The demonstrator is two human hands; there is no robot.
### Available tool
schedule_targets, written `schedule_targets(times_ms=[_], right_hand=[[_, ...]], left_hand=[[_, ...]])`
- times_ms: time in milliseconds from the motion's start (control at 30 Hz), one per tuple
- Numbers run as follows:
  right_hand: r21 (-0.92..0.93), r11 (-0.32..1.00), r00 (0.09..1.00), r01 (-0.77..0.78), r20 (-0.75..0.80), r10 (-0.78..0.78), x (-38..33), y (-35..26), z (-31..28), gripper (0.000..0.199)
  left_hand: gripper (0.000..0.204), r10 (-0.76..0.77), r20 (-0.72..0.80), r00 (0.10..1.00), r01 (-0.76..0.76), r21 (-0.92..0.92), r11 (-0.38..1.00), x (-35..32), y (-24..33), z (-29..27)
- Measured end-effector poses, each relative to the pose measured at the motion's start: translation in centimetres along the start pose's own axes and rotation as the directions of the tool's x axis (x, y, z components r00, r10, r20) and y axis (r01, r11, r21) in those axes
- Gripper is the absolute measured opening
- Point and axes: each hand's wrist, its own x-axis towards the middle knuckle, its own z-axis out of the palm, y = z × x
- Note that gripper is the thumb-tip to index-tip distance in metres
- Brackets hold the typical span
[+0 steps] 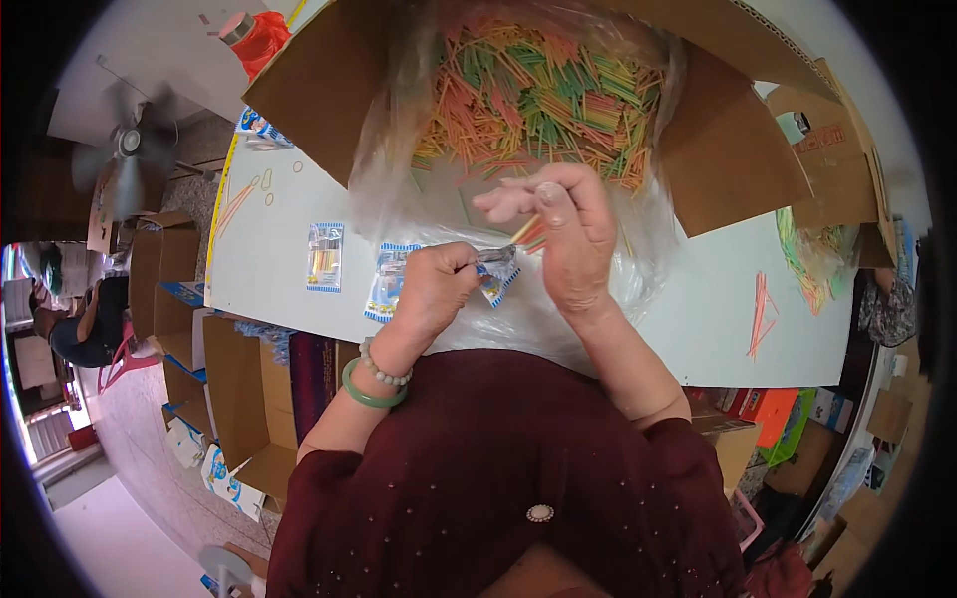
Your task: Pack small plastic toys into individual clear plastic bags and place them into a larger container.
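My left hand (436, 287), with a beaded bracelet and a green bangle on its wrist, pinches a small blue-and-white plastic packet (501, 282) by its mouth. A few thin yellow and orange sticks (528, 234) poke up from that mouth. Close on the right is my right hand (573, 229), its fingers loosely bent and its thumb apart from them; the palm is beside the stick tops, and I cannot tell whether it touches them. Past both hands, a cardboard box lined with clear plastic holds a heap of pink, yellow, orange and green sticks (543, 95).
More blue-edged packets lie on the white table: one flat packet (325, 257), others (387, 284) by my left hand. Loose pink sticks (762, 317) and a clear bag of sticks (817, 259) are at right. Open cartons (249, 399) and a fan (130, 143) stand at left.
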Motion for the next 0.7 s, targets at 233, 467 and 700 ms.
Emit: schedule_targets(times_ms=[233, 467, 700], right_hand=[[-0.160, 0.987, 1.000, 0.005, 0.025, -0.001, -1.0, 2.3, -0.6, 0.012], [-0.198, 0.968, 0.986, 0.152, -0.031, -0.162, -1.0, 1.9, -0.6, 0.015], [-0.258, 0.966, 0.999, 0.022, -0.031, -0.031, -2.5, 3.2, -1.3, 0.014]], left_hand=[[0.021, -0.200, 0.149, 0.968, 0.224, -0.164, 0.961, 0.0, 2.2, -0.3], [0.025, -0.217, 0.297, 0.930, 0.280, -0.190, 0.941, 0.3, 1.9, -0.1], [0.027, -0.229, 0.316, 0.921, 0.300, -0.197, 0.933, 0.2, 1.5, -0.4]])
